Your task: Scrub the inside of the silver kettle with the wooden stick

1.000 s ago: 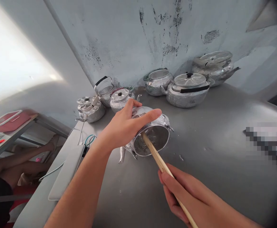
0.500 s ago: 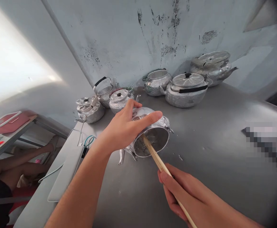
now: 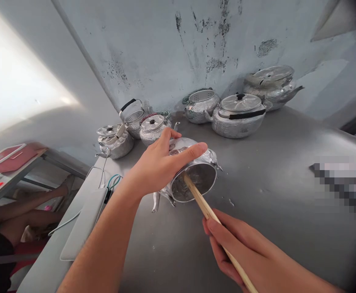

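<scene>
Aluminium kettle (image 3: pixel 193 173) lies tipped on its side at centre of the steel table (image 3: pixel 275 195), open mouth facing the camera at abt 6 o'clock, spout (image 3: pixel 156 202) pointing down-left at 8 o'clock. Left hand (image 3: pixel 159 165) is clamped over the kettle's upper side, thumb and fingers spread across the body, pinning it to the table. Right hand (image 3: pixel 242 248) is closed around a wooden stick (image 3: pixel 201 201), whose far tip sits inside the mouth, against the inner wall as far as can be told. Kettle looks thin-walled and light, so likely to roll or skid on the slick steel w/o that top grip; the wall could prob dent if squeezed hard, so the rim or the rounded shoulder seem the safer places to hold. Stick looks stiff and dry, easy to grip. Other kettles (image 3: pixel 240 114) stand along the wall from 11 to 1 o'clock, well apart from the hands. Someone's legs (image 3: pixel 19 211) show at 9 o'clock, below the table edge.
</scene>
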{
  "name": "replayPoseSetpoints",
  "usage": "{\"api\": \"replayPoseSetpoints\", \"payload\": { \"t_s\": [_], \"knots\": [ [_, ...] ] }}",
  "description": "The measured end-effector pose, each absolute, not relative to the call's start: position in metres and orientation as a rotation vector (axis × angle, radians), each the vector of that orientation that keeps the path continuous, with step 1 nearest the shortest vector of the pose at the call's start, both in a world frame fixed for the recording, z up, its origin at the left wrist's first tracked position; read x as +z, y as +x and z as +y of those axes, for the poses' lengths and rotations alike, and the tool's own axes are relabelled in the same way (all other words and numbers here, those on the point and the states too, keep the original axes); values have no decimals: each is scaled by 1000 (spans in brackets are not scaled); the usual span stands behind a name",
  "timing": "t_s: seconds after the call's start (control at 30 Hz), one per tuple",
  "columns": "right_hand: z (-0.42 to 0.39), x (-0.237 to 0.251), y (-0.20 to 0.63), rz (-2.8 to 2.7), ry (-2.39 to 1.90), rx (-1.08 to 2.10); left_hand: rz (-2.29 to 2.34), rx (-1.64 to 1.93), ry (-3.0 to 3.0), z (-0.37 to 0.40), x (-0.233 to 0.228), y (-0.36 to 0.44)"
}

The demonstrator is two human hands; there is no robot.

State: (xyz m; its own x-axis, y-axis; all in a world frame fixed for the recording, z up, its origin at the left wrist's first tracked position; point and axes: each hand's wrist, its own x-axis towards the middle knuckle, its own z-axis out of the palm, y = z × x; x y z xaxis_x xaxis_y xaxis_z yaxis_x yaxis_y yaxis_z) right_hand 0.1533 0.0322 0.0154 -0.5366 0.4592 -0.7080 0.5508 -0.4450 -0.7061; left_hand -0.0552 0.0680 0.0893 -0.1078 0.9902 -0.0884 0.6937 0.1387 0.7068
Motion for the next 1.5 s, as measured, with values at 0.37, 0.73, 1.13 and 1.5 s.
{"api": "replayPoseSetpoints", "payload": {
  "t_s": [0.37,0.73,1.13,1.5],
  "knots": [
    [33,20,155,1634,1467,-2128,1882,673,1624,67,91,-56],
    [28,9,156,1757,1483,-2103,1887,649,1611,67,91,-55],
    [32,14,156,1827,1376,-2149,1875,671,1613,68,90,-55],
    [33,19,147,1469,1580,-2129,1884,666,1624,68,90,-56]
  ]
}}
